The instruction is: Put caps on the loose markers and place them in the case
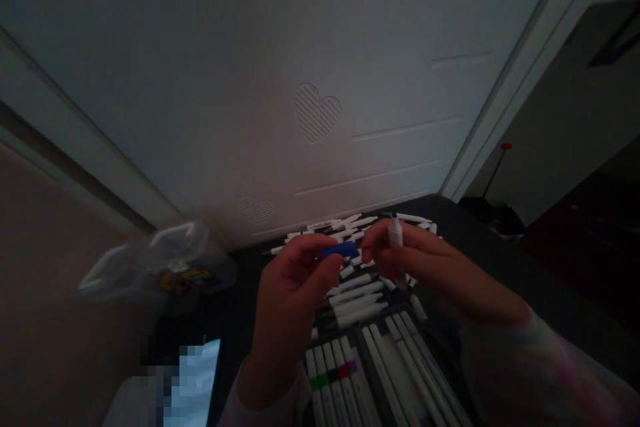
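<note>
My left hand (295,293) is closed on a blue marker cap (340,251), pinched between thumb and fingers. Just to the right, my right hand (410,247) grips a white marker (395,233) upright, its dark blue tip bare at the top. Cap and marker are apart. Below and behind both hands, many loose white markers (355,293) lie scattered on the dark surface. Nearest me, a dark case (363,353) holds rows of white markers (340,373), some with green, black, red and purple bands.
At the left stands a clear plastic box (200,260) with a handle and a yellow label. In front of it lies a lit phone (197,380), partly blurred out. A pale panel (315,47) with embossed hearts rises behind the dark surface (490,287).
</note>
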The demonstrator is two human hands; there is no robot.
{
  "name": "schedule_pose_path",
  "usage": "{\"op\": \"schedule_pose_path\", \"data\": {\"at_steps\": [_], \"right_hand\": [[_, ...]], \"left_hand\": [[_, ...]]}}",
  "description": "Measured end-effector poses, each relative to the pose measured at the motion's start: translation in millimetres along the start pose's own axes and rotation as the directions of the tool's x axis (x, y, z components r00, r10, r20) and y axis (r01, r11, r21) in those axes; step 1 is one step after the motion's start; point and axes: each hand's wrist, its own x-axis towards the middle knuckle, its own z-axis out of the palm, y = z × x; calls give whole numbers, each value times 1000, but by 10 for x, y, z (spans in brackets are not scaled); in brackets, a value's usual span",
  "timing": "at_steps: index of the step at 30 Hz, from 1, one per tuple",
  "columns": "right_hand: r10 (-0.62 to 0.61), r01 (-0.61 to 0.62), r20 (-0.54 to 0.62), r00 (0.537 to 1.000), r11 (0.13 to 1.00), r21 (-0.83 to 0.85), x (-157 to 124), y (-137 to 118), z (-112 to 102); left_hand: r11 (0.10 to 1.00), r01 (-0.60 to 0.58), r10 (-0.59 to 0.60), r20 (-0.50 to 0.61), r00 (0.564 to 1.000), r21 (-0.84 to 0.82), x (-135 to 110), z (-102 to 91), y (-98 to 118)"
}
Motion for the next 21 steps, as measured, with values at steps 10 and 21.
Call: {"op": "schedule_pose_path", "data": {"at_steps": [10, 21], "right_hand": [[69, -220, 457, 887, 932, 288, -20, 78, 51], [123, -246, 471, 874, 947, 207, -2, 86, 55]], "left_hand": [[995, -40, 36, -44, 998, -89, -9, 19, -10], [994, -32, 33, 5, 999, -107, 2, -51, 5]]}}
